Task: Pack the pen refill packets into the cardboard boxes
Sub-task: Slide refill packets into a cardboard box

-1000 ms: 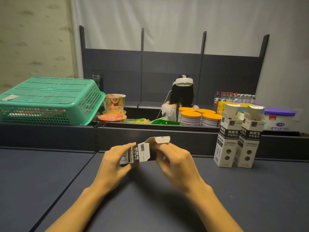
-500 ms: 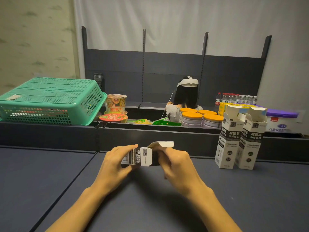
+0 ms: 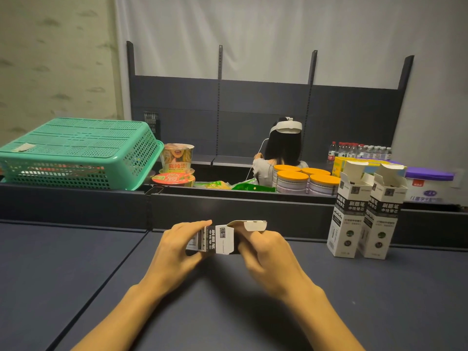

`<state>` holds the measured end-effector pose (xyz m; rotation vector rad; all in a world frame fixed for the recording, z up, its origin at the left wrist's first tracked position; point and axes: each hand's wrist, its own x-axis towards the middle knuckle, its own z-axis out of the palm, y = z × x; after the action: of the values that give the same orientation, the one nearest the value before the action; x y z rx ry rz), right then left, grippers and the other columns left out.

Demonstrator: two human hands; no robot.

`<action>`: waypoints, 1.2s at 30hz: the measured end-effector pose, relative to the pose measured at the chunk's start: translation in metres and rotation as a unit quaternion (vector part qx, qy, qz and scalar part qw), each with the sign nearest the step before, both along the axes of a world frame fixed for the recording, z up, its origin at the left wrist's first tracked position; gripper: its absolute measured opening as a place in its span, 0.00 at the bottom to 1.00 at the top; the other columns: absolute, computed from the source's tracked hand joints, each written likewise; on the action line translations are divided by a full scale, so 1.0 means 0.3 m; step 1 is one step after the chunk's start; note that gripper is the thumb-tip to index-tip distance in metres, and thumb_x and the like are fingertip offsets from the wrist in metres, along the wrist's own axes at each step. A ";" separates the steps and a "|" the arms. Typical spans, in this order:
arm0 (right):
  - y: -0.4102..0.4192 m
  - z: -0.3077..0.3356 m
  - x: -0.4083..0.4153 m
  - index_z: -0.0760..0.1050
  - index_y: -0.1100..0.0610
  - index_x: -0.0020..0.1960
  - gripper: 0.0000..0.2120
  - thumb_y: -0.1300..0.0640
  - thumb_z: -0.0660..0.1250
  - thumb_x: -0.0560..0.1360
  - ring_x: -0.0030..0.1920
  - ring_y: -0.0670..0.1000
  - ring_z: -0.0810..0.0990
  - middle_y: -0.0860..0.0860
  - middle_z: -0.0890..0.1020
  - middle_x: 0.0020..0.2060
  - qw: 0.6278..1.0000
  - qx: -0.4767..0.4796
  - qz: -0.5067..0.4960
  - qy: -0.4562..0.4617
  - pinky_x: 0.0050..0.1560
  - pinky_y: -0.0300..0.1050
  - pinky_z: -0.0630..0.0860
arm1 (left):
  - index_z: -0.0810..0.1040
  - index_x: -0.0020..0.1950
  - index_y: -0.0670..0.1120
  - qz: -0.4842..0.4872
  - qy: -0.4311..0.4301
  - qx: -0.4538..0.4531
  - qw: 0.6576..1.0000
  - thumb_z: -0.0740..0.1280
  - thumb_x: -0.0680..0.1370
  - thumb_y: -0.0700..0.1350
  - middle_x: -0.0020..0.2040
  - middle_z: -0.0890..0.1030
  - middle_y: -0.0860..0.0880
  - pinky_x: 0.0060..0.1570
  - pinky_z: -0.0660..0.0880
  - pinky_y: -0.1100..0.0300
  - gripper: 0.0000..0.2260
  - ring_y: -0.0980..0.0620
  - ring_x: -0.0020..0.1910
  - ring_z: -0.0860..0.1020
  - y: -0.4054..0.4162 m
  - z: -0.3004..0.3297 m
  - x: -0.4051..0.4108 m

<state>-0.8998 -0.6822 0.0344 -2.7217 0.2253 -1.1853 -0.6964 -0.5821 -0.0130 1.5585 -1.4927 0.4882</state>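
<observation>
— Where did our carton (image 3: 217, 239) lie?
— Held just above the table (image 3: 379, 300), long axis crosswise, open flap (image 3: 250, 224) toward our right.
— And the grips?
— Our left hand (image 3: 177, 247) clasped the closed end; our right hand (image 3: 266, 252), nearer the mouth, pinched there.

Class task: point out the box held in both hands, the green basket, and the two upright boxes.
held box (image 3: 222, 239): head view, printed side panel.
green basket (image 3: 76, 138): head view, upturned bottom.
upright boxes (image 3: 352, 219): head view, left box's front face.
</observation>
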 end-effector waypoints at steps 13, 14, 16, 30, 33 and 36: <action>0.020 0.021 0.000 0.77 0.56 0.63 0.17 0.57 0.58 0.77 0.50 0.51 0.80 0.49 0.78 0.59 0.995 -0.035 0.017 -0.088 0.45 0.45 0.80 | 0.66 0.69 0.61 0.008 0.034 -0.006 0.999 0.69 0.69 0.59 0.60 0.73 0.66 0.58 0.73 0.50 0.29 0.60 0.59 0.73 0.001 -0.001 0.000; 0.019 0.019 0.001 0.77 0.56 0.63 0.18 0.57 0.57 0.77 0.50 0.52 0.81 0.50 0.78 0.59 0.995 -0.037 0.016 -0.087 0.44 0.46 0.80 | 0.66 0.69 0.62 0.009 0.035 -0.006 0.999 0.69 0.69 0.58 0.60 0.73 0.66 0.58 0.73 0.50 0.29 0.61 0.59 0.73 0.001 0.001 -0.002; 0.019 0.017 0.003 0.77 0.56 0.63 0.18 0.57 0.57 0.77 0.49 0.53 0.81 0.50 0.78 0.59 0.995 -0.039 0.017 -0.089 0.43 0.48 0.81 | 0.66 0.68 0.62 0.008 0.038 -0.006 0.999 0.69 0.69 0.59 0.60 0.73 0.67 0.58 0.73 0.51 0.29 0.61 0.59 0.73 0.002 0.004 -0.005; -0.007 0.018 -0.016 0.78 0.58 0.51 0.09 0.58 0.62 0.76 0.36 0.40 0.74 0.49 0.76 0.47 0.974 0.026 -0.035 -0.224 0.34 0.26 0.69 | 0.66 0.60 0.65 0.013 0.108 -0.001 0.994 0.70 0.65 0.64 0.54 0.77 0.63 0.53 0.75 0.54 0.26 0.56 0.54 0.76 0.015 0.012 -0.020; -0.026 0.007 -0.017 0.79 0.57 0.52 0.08 0.60 0.64 0.75 0.36 0.41 0.75 0.46 0.76 0.46 0.977 0.059 -0.052 -0.200 0.34 0.27 0.70 | 0.67 0.57 0.66 -0.001 0.129 -0.010 0.992 0.71 0.64 0.65 0.53 0.77 0.65 0.51 0.74 0.66 0.25 0.59 0.52 0.77 0.022 0.032 -0.038; -0.046 0.006 -0.030 0.79 0.56 0.53 0.07 0.61 0.66 0.76 0.38 0.42 0.76 0.46 0.76 0.46 0.979 0.079 -0.075 -0.173 0.35 0.30 0.71 | 0.69 0.57 0.60 -0.023 0.156 -0.012 0.987 0.71 0.63 0.65 0.51 0.78 0.65 0.47 0.69 0.76 0.26 0.65 0.51 0.76 0.031 0.058 -0.066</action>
<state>-0.9087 -0.6960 0.0361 -2.3487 0.4607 -1.5820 -0.7163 -0.5729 0.0044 1.5002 -1.2727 0.2223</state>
